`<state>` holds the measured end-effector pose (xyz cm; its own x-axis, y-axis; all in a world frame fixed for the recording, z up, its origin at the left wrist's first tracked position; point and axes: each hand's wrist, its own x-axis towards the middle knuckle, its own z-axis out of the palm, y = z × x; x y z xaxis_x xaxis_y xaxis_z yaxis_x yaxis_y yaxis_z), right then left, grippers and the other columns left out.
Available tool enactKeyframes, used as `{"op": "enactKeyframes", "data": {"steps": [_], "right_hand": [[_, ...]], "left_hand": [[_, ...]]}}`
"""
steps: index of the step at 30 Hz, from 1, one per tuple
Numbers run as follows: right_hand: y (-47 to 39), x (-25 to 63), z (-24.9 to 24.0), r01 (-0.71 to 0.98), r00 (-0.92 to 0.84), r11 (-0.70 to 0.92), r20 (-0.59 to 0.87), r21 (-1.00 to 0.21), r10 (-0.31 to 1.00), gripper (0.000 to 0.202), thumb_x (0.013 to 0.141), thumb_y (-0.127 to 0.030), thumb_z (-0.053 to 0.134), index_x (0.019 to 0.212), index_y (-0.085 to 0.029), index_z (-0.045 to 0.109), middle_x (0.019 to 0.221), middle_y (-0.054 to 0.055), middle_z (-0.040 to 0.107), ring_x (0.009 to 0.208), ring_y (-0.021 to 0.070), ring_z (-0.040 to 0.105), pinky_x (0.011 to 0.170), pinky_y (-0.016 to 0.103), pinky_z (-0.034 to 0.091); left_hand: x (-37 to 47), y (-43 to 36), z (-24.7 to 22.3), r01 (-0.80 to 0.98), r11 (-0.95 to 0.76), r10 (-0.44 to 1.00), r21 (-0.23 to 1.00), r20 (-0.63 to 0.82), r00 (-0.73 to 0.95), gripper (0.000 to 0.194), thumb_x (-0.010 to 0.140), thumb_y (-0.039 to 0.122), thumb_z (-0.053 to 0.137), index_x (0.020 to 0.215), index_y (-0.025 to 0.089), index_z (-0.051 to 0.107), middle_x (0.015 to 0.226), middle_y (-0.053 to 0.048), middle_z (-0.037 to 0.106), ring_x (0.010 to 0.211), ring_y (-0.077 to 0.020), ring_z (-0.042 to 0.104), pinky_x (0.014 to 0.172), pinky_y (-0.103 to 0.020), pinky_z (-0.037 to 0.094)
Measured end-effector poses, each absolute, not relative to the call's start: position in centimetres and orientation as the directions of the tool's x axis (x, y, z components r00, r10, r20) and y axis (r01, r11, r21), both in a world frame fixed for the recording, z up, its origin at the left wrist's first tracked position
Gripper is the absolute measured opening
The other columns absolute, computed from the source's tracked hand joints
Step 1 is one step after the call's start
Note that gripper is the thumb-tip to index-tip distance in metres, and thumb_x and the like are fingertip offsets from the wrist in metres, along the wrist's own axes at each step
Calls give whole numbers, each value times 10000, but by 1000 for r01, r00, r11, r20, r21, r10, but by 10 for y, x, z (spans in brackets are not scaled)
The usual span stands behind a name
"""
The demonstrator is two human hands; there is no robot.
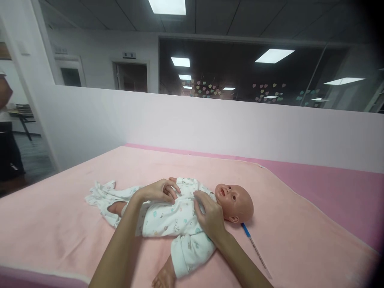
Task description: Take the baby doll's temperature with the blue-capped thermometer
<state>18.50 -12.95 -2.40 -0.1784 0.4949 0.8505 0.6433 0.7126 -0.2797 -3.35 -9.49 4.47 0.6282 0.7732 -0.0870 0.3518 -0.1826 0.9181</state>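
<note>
A baby doll (237, 202) lies on its back with its head to the right, dressed in a white printed baby outfit (168, 218). My left hand (162, 190) is bent over the front of the outfit, its fingers curled on the fabric at the belly. At the chest, below the doll's chin, the fingertips and thumb of my right hand (210, 216) close on the cloth. A fold of fabric runs between the two hands. The trouser legs stretch out loosely to the left, with part of a doll leg (117, 208) showing. One doll hand (165, 276) sticks out of the near sleeve.
A thin thermometer-like stick with a blue end (246, 230) lies beside the doll's head. Under everything is a peach blanket (75, 240) on a pink surface (330, 188). A white partition (210, 124) stands behind. At the far left a person (9, 148) stands near a desk.
</note>
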Motion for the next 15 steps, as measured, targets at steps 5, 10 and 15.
{"op": "enactKeyframes", "data": {"steps": [5, 10, 15], "right_hand": [[-133, 171, -16, 620, -304, 771, 861, -147, 408, 209, 863, -166, 394, 958, -182, 579, 933, 51, 614, 846, 131, 581, 711, 213, 441], [-131, 150, -13, 624, -465, 782, 808, 9, 362, 144, 859, -205, 452, 800, -199, 584, 796, 16, 595, 706, 110, 554, 551, 202, 370], [-127, 142, -15, 654, -459, 756, 796, 3, 394, 72, 814, -221, 519, 844, -202, 582, 812, 23, 583, 736, 134, 536, 525, 222, 340]], "left_hand": [[-39, -95, 42, 330, -156, 768, 931, -96, 633, 315, 604, 194, 696, 904, 160, 604, 738, -14, 637, 706, -135, 596, 688, -246, 468], [-37, -97, 43, 258, -174, 777, 950, -28, 628, 264, 619, 164, 662, 869, 169, 578, 708, 6, 619, 718, -129, 590, 700, -242, 456], [-38, -97, 43, 270, -175, 773, 947, -37, 633, 256, 637, 174, 645, 882, 167, 570, 735, -5, 644, 716, -132, 592, 692, -240, 448]]}}
